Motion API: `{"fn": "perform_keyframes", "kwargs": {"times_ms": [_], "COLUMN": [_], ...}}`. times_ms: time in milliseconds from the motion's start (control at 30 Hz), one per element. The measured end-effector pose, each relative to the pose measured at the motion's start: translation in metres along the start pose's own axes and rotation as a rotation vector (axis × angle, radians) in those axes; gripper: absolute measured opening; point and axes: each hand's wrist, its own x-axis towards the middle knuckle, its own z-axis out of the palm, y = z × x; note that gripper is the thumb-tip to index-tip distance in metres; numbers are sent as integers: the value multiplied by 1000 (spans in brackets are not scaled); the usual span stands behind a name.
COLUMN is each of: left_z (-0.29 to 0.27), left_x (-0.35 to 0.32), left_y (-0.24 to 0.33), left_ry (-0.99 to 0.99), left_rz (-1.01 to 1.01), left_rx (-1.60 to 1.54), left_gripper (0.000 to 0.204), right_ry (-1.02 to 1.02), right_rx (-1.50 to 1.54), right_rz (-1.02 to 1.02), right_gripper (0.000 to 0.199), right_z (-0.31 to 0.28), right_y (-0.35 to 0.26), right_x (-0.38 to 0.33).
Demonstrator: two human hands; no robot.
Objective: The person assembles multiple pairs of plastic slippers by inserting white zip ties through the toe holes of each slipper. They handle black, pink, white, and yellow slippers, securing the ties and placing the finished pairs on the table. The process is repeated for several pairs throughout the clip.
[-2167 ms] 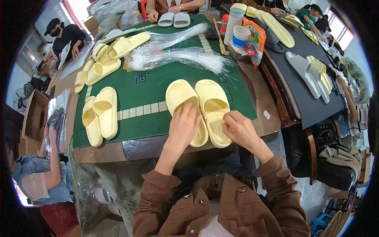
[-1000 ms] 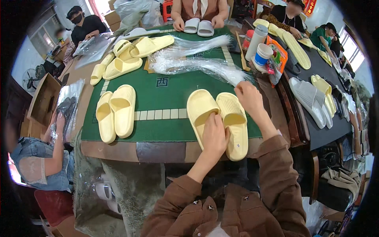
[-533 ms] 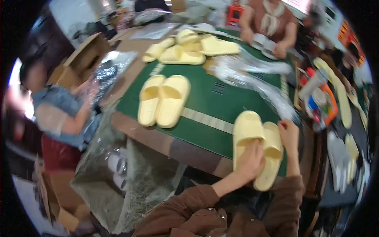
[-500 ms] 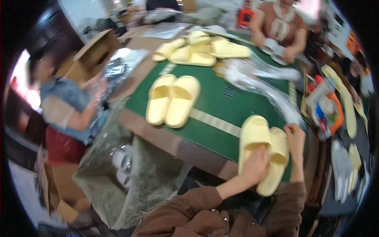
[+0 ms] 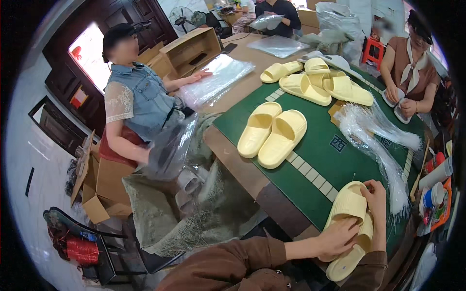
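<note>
A pair of pale yellow slide slippers [image 5: 345, 201] lies side by side at the near edge of the green table mat. My left hand [image 5: 340, 236] grips them, its curled fingers reaching into the foot openings by the straps. At the right slipper's strap is my right hand [image 5: 376, 200], its thumb and forefinger closed together. Whatever it pinches is too small to make out. A second yellow slipper pair [image 5: 273, 133] stands farther left on the mat. Beyond it is a pile of loose yellow slippers [image 5: 315, 85]. A bundle of clear plastic strands [image 5: 371, 150] lies to the right.
At the left a seated person [image 5: 141, 97] handles clear plastic bags [image 5: 218, 80]. Another person [image 5: 412, 68] at the far right holds white slippers [image 5: 402, 107]. A woven sack [image 5: 194, 228] hangs open beside the table. Bottles and an orange tray [image 5: 442, 208] stand at the right edge.
My view has swung left, so things appear shifted right. My right hand has come from beside the right slipper onto its strap. My left hand stays at the slippers.
</note>
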Motion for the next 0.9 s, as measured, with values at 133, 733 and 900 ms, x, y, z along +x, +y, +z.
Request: {"fn": "perform_keyframes", "kwargs": {"times_ms": [133, 733, 900], "left_z": [-10, -21, -21], "left_x": [5, 12, 10], "left_y": [-12, -10, -14], "left_ry": [25, -154, -116], "left_rz": [41, 90, 100], "left_rx": [-14, 347, 319], "left_gripper": [39, 63, 60], "right_ry": [6, -81, 9], "right_rx": [110, -240, -28], "right_rz": [-35, 72, -13], "right_gripper": [20, 42, 25], "right_z": [-1, 11, 21], "right_y": [-1, -44, -29], "right_x": [2, 23, 25]}}
